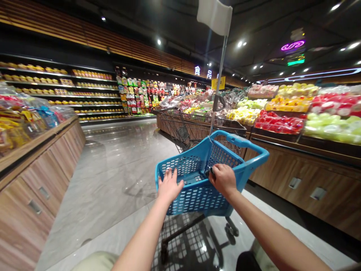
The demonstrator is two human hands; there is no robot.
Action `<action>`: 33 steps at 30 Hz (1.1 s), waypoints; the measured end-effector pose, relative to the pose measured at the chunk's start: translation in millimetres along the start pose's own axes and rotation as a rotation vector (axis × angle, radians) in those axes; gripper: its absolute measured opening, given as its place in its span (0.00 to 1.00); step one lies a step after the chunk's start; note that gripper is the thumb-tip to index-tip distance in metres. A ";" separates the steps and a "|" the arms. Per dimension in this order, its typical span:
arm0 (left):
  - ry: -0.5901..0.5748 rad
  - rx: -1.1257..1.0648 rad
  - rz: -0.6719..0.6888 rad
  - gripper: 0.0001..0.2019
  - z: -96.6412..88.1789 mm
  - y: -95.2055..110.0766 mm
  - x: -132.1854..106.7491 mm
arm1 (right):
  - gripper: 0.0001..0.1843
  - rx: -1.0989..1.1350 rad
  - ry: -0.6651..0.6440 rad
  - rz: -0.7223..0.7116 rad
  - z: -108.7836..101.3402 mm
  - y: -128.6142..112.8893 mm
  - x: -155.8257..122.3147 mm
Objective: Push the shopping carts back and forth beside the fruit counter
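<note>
A blue plastic shopping cart point(194, 199) with a perforated basket stands before me, its handle point(242, 143) toward the right. My left hand point(170, 187) is open at the basket's near side, fingers spread over the rim; whether the palm presses on it I cannot tell. At the near rim, further right, my right hand point(225, 180) is closed. A small dark piece point(209, 172) sticks out from its fingers, too little of it showing to name. The visible basket floor is bare blue plastic. A pole with a white flag point(216, 15) rises behind the basket.
A dark wire cart point(183, 126) stands just beyond the blue one. Wrapped fruit point(279, 122) fills the wooden stand on the right. Bagged goods point(31, 116) lie on a wooden counter at left. Grey tiled floor point(113, 162) runs toward jar shelves point(93, 84).
</note>
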State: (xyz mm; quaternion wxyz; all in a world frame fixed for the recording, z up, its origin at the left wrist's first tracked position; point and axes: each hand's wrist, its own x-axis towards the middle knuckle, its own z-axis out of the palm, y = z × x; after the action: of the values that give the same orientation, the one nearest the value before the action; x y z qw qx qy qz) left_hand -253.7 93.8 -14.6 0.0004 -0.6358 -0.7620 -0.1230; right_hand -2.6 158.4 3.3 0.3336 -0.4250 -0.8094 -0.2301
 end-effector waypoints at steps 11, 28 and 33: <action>-0.045 -0.048 -0.037 0.36 -3.2 -3.2 -1.0 | 0.13 -0.044 -0.114 -0.221 -11.2 31.3 7.9; 0.395 0.021 0.272 0.24 19.0 0.8 -13.8 | 0.11 -0.151 0.075 0.053 -17.3 53.2 -7.5; 0.437 0.082 0.333 0.27 24.5 -4.6 -25.4 | 0.09 0.056 0.062 0.056 7.2 -13.2 -13.8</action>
State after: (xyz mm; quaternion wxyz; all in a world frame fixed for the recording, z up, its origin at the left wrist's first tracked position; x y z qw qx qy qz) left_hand -249.5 73.1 -43.2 0.2108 -0.7102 -0.6331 -0.2244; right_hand -10.5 148.8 -12.9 0.3766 -0.4306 -0.7927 -0.2109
